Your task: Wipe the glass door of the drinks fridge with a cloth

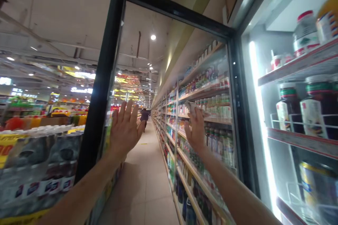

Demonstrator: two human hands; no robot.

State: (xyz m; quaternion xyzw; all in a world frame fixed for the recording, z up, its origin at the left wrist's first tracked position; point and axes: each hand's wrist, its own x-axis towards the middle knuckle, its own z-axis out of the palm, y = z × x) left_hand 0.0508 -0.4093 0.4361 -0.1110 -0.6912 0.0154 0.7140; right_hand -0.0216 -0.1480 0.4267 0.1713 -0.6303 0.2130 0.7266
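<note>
An opened fridge door with a black frame [104,74] and a clear glass pane [163,74] stands in front of me. My left hand [125,126] is raised at the left part of the pane, fingers stretched out and palm towards the glass; it seems to rest flat on it. Higher up the right part of the pane, my right hand [195,130] holds a crumpled greyish cloth [195,109] against or close to the glass. The cloth is blurred and partly covered by the fingers.
To the right is the lit fridge with shelves [298,140] of dark bottles [287,105]. Packs of bottled drinks [47,168] are stacked at the left. Through the glass, a tiled aisle [144,172] runs beside long stocked shelves [182,137]; a person [144,116] is far down it.
</note>
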